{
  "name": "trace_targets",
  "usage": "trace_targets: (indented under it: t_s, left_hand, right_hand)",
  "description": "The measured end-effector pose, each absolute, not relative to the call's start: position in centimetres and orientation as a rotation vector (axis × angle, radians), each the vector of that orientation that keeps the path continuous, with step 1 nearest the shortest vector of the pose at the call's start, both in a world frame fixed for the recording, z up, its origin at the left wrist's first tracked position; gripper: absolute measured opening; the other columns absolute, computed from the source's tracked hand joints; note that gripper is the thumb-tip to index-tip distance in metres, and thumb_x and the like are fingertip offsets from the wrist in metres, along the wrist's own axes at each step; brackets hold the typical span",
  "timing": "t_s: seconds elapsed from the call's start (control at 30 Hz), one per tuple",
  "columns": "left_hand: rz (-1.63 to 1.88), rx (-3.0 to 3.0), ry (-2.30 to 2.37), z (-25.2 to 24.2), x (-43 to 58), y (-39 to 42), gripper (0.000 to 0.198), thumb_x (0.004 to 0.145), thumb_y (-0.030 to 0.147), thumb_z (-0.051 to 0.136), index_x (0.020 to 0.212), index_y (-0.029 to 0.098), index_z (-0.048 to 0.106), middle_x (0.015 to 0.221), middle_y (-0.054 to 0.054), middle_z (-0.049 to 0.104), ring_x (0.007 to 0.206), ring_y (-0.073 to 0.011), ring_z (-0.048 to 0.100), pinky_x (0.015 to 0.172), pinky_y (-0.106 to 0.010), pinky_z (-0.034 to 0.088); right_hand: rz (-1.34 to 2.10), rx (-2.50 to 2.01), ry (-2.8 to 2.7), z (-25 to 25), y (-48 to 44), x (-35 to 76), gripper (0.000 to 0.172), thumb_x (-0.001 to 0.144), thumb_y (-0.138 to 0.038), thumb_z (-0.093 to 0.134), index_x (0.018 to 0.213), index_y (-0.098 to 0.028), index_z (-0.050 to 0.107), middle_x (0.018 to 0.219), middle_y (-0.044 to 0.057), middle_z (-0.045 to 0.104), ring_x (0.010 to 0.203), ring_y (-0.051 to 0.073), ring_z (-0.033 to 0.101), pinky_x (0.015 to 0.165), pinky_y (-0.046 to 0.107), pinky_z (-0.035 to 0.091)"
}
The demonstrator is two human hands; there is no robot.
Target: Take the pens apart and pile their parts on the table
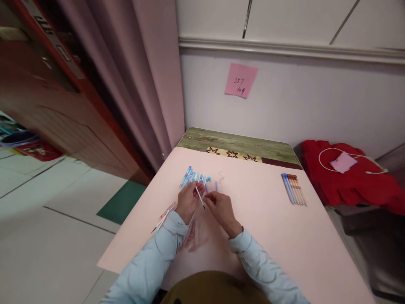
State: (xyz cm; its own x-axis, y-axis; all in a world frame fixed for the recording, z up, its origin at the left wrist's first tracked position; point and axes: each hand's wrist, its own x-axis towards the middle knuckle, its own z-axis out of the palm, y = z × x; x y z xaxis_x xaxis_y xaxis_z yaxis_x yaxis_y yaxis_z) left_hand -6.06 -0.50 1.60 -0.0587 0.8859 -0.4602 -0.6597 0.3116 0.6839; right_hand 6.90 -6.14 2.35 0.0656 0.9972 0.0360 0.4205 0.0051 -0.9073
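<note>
Though close together, left hand (189, 202), right hand (223, 209); thin refill (199, 196) between them.

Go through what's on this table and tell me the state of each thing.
left hand, pinching the refill
refill, tilted, between both hands
right hand, curled beside the refill's tip
blue pen parts, loose pile
pens at right, neat row
plastic bag, flat under the wrists

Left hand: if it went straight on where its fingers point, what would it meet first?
Probably the pile of blue pen parts lying just beyond the left hand on the pink sheet; depth is hard to judge.
</note>
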Motion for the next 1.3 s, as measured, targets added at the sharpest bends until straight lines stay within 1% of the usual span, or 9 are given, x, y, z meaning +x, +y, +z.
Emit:
trace_targets:
  t_s: [0.2,0.33,0.47,0.57,0.63,0.8,0.93,1.1,1.3]
  left_hand:
    - [1.33,0.295,0.995,1.8,-4.9,-0.3,0.007,0.088,0.016,0.062,0.083,0.012,0.063,0.078,-0.008,0.071,0.073,-0.0149,0.071,0.084,-0.031,0.056]
    - [1.308,0.369,1.059,2.0,-5.8,0.2,0.011,0.086,0.024,0.063,0.086,0.013,0.063,0.081,-0.008,0.071,0.073,-0.0155,0.07,0.078,-0.032,0.056]
    - [1.203,0.946,1.5,2.5,-9.0,2.0,0.022,0.08,0.037,0.066,0.083,0.016,0.066,0.075,-0.004,0.069,0.059,-0.0145,0.06,0.061,-0.028,0.048]
    - [0.898,1.499,1.848,2.6,-10.5,3.1,0.021,0.076,0.036,0.068,0.068,0.017,0.066,0.064,-0.002,0.065,0.061,-0.0162,0.057,0.061,-0.028,0.04]
    - [0.765,1.632,1.914,2.4,-10.5,3.4,0.019,0.076,0.032,0.067,0.065,0.017,0.066,0.062,-0.002,0.065,0.064,-0.0168,0.058,0.062,-0.027,0.037]
    - [0.712,1.563,1.836,1.7,-9.2,3.8,0.013,0.075,0.024,0.066,0.065,0.016,0.067,0.058,-0.001,0.064,0.063,-0.0154,0.06,0.062,-0.025,0.039]
    - [0.738,1.494,1.762,1.7,-7.3,5.0,0.015,0.081,0.027,0.062,0.077,0.015,0.07,0.063,-0.002,0.068,0.055,-0.0117,0.059,0.056,-0.022,0.042]
    - [0.717,1.457,1.657,1.9,-3.1,6.2,0.014,0.084,0.024,0.06,0.085,0.013,0.069,0.067,-0.003,0.071,0.05,-0.009,0.059,0.051,-0.019,0.043]
    - [0.643,1.519,1.619,0.7,0.6,6.6,0.011,0.083,0.022,0.062,0.083,0.013,0.068,0.064,-0.005,0.071,0.049,-0.0118,0.063,0.052,-0.021,0.044]
  right_hand:
    - [1.004,-1.514,-1.431,2.2,-6.3,6.0,0.028,0.088,-0.04,0.061,0.078,-0.018,0.074,0.066,0.001,0.07,0.057,0.015,0.061,0.055,0.023,0.042]
    - [0.978,-1.576,-1.469,2.0,-6.4,6.0,0.024,0.085,-0.032,0.062,0.067,-0.018,0.07,0.061,0.001,0.068,0.057,0.014,0.06,0.055,0.023,0.04]
    - [0.756,-1.794,-1.522,1.6,-5.6,7.3,0.019,0.083,-0.029,0.063,0.071,-0.019,0.072,0.066,0.003,0.07,0.06,0.016,0.061,0.058,0.025,0.037]
    - [0.728,-1.859,-1.507,1.3,-4.3,7.9,0.021,0.083,-0.034,0.064,0.074,-0.018,0.073,0.069,0.005,0.072,0.065,0.018,0.063,0.06,0.026,0.038]
    - [0.758,-1.819,-1.478,1.0,-3.6,8.1,0.024,0.085,-0.038,0.064,0.079,-0.018,0.074,0.071,0.004,0.072,0.065,0.018,0.064,0.061,0.026,0.039]
    - [0.643,-1.841,-1.443,0.1,-4.2,9.7,0.021,0.089,-0.035,0.058,0.087,-0.018,0.072,0.074,0.003,0.071,0.067,0.017,0.063,0.063,0.026,0.039]
    - [0.476,-1.992,-1.45,-0.2,-5.0,10.7,0.019,0.087,-0.033,0.062,0.095,-0.017,0.067,0.078,0.005,0.069,0.071,0.019,0.062,0.064,0.027,0.038]
    - [0.579,-1.922,-1.58,-0.1,-4.7,9.7,0.012,0.081,-0.022,0.064,0.092,-0.018,0.068,0.084,0.006,0.07,0.072,0.018,0.062,0.066,0.026,0.04]
    - [0.705,-1.747,-1.316,-0.9,-5.0,10.7,0.022,0.086,-0.035,0.059,0.092,-0.019,0.072,0.071,0.002,0.069,0.066,0.017,0.062,0.064,0.027,0.043]
